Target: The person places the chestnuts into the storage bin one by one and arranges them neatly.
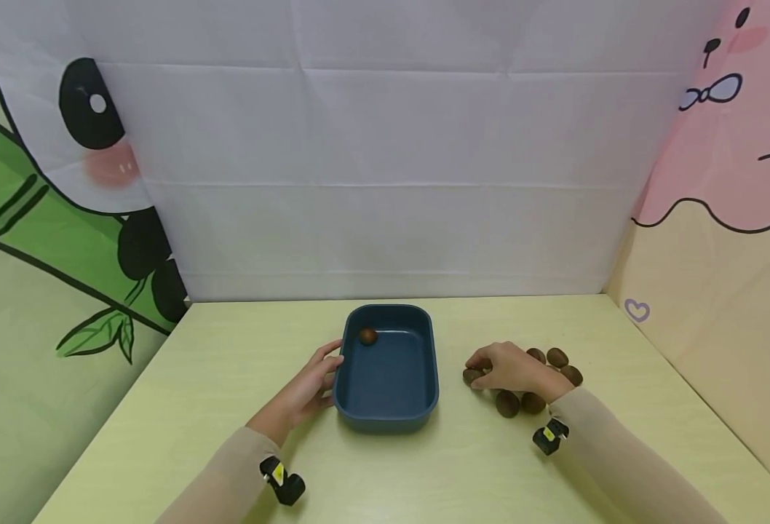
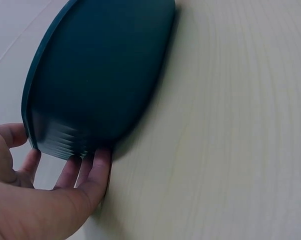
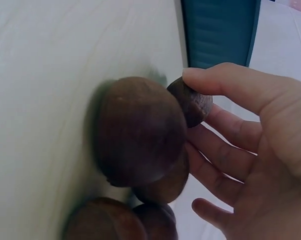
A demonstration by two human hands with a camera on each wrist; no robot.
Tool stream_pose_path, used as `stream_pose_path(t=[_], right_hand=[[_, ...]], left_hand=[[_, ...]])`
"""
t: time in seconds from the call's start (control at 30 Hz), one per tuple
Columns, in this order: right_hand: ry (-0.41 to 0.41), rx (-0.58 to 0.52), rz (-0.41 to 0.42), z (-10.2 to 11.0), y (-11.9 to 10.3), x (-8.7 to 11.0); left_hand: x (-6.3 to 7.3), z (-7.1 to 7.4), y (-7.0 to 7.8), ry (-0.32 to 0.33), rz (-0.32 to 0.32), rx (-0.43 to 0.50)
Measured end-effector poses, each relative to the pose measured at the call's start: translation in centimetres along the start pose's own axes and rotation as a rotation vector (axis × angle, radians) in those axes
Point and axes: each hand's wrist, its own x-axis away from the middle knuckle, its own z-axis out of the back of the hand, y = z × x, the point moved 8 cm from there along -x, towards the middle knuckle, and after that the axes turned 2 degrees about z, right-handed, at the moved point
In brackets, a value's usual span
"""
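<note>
In the head view a deep blue rectangular tray (image 1: 388,424) stands on the table, with one brown chestnut (image 1: 368,336) inside near its far left corner. My left hand (image 1: 308,389) touches the tray's left side; in the left wrist view its fingers (image 2: 93,175) rest against the outer wall, with another fingertip at the rim. To the right of the tray, my right hand (image 1: 514,366) pinches a chestnut (image 3: 190,104) between thumb and fingers. A larger-looking chestnut (image 3: 140,131) lies nearest the camera in the right wrist view, partly covering others.
Several loose chestnuts lie around and under my right hand, among them one nearer the front (image 1: 507,404) and one farther back (image 1: 557,356). A white cloth backdrop (image 1: 391,182) rises behind the table (image 1: 385,480), and printed cloth panels flank it.
</note>
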Motion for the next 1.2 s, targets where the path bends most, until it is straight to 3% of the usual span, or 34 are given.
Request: stream_pose_path(t=[0.37, 0.67, 0.93, 1.2], right_hand=[[0.017, 0.01, 0.064, 2.9, -2.1, -0.6], [0.028, 0.006, 0.126, 5.0, -6.1, -2.4], [-0.004, 0.013, 0.233, 4.3, -10.4, -5.6], [-0.04, 0.093, 0.255, 1.9, -14.0, -10.0]], left_hand=[[-0.3, 0.2, -0.3, -0.008, 0.007, -0.014], [-0.6, 0.2, -0.5, 0.006, -0.007, 0.005], [-0.6, 0.5, -0.6, 0.006, 0.006, -0.003], [-0.4, 0.6, -0.4, -0.002, 0.004, 0.004]])
